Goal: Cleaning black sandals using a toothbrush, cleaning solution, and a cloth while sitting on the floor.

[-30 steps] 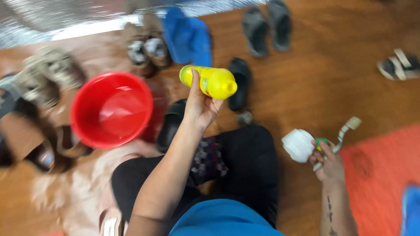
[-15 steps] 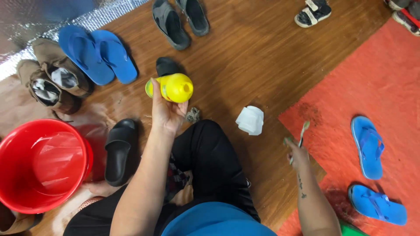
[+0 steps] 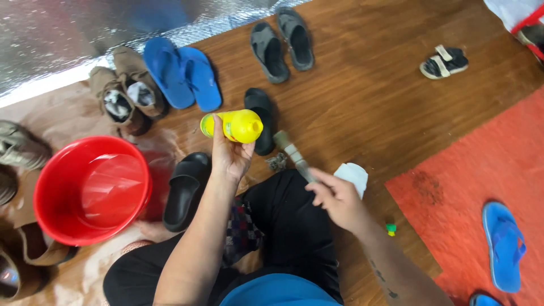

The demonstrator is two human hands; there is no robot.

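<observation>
Left hand (image 3: 229, 156): wrapped around a yellow bottle (image 3: 235, 126), held on its side above the knee, the capped end pointing right.
Right hand (image 3: 337, 198): fingers closed on a brush (image 3: 293, 154), bristle end up and tilted toward the bottle, just apart from it.
White cloth (image 3: 352, 173): on the wooden floor (image 3: 368, 102), right beside the right hand.
Black slides: one (image 3: 184, 190) lies by the left forearm, the other (image 3: 262, 119) behind the bottle.
Red basin (image 3: 90, 190): on the floor, left of the slide.
Blue flip-flops (image 3: 181, 73): further back.
</observation>
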